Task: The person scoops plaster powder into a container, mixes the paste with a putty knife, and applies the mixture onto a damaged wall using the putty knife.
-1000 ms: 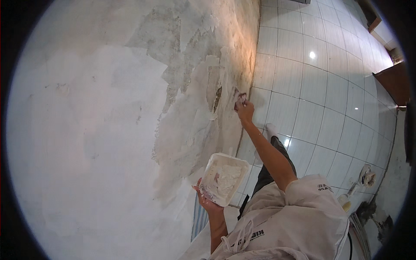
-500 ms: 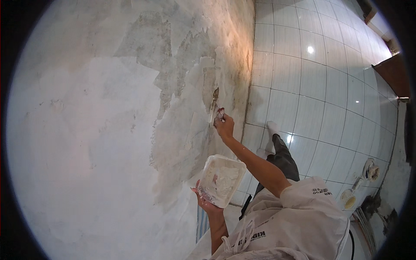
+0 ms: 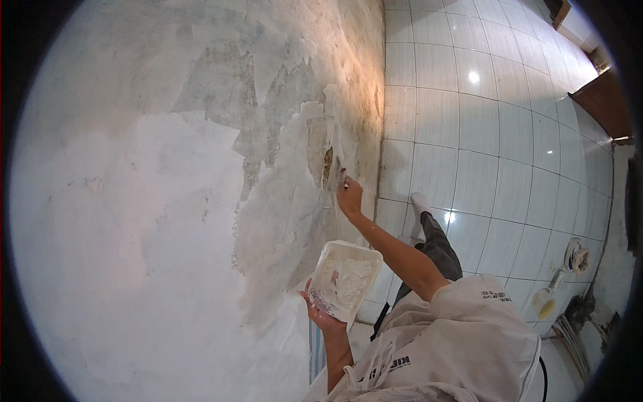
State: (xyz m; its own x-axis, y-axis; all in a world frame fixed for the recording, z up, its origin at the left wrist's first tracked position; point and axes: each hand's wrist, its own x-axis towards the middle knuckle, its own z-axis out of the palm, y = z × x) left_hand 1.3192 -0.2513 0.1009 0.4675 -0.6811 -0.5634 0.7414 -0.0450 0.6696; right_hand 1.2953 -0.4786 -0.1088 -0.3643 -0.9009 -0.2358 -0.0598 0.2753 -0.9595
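1. Lower centre of the frame, head view: one white tray (image 3: 353, 247), rectangular with rounded corners, tilted; holds pale paste (image 3: 353, 276) smeared over its inside.
2. Same place: left hand (image 3: 324, 315), curled under the tray's lower left edge and gripping it, skin flecked with white.
3. Centre: right hand (image 3: 350, 196), fingers closed narrowly around a small hand tool (image 3: 343, 177), dark red and whitish; blade blurred, contact with the wall cannot be told.
4. Just left of the tool: one narrow dark gouge (image 3: 327, 166), brownish, upright in the frame.
5. Left half and upper centre: one wall (image 3: 100, 268), whitish, stained; rough grey patch (image 3: 221, 84) at upper centre-left.
6. Right half: floor (image 3: 477, 127) of pale glossy tiles, dark joints.
7. Below centre to lower right: dark trouser leg (image 3: 439, 246), pale-covered foot (image 3: 420, 201), light shirt (image 3: 462, 328).
8. Lower centre, below the left hand: blue-and-white striped item (image 3: 316, 348), partly hidden.
9. Right edge: brown panel (image 3: 604, 102), upper part; two roundish pale objects (image 3: 545, 307), lower part.
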